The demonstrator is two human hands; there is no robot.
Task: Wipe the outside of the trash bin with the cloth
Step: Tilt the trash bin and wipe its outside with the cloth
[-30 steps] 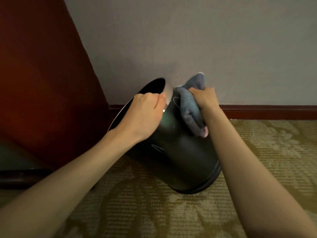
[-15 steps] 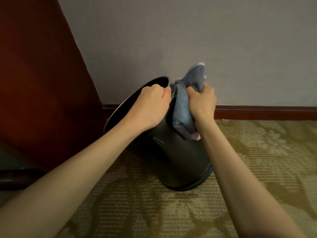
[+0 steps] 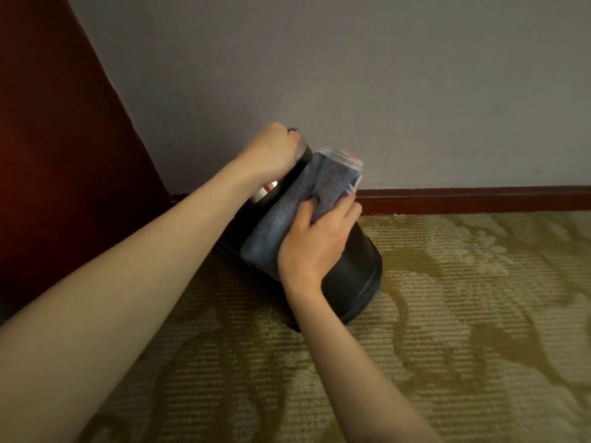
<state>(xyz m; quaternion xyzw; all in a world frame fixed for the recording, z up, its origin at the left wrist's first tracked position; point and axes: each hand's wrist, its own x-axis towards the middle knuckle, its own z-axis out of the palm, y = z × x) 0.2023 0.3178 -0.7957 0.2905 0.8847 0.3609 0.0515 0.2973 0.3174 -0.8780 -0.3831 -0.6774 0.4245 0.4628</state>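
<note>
Black and smooth-walled, the trash bin is seen in the head view tipped over toward the wall, its base edge resting on the patterned carpet close to the baseboard, near the corner where a dark red panel meets the wall. The rim is gripped by the left hand, whose fingers are curled closed over it. A grey cloth is draped along the upper side of the bin and is pressed against it by the right hand, fingers spread flat with a fold of cloth pinched under the thumb.

The bin is judged light and rigid, since it is held tilted by one hand; its glossy wall looks slippery, so the rim is the sound place for a hold. The cloth appears soft and thick, and is best kept bunched under the palm so that it is not dragged loose.
</note>
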